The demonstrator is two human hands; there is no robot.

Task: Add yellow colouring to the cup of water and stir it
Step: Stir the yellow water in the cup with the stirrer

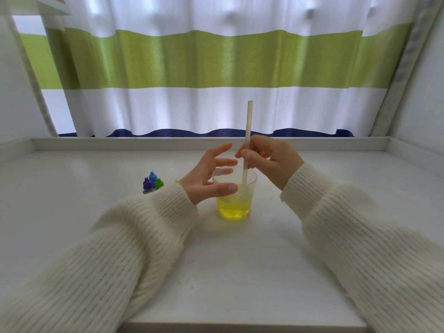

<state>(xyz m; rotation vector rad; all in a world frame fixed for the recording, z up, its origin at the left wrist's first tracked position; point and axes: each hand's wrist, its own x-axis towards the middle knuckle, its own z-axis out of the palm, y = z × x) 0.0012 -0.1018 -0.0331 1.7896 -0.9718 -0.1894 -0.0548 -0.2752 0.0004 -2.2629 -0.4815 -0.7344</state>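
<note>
A clear plastic cup (249, 181) stands in the middle of the white table, its lower half filled with yellow water (234, 209). A pale straw (248, 131) stands nearly upright in the cup with its lower end in the water. My right hand (270, 159) pinches the straw just above the rim. My left hand (211, 174) is beside the cup on its left, with the thumb against the near wall and the fingers spread straight at the far side of the rim.
Three small colouring bottles with purple (147, 185), blue (152, 177) and green (159, 183) caps stand together left of the cup, partly behind my left sleeve. A raised white ledge (144, 143) runs along the table's back and sides, with a striped curtain (216, 68) behind.
</note>
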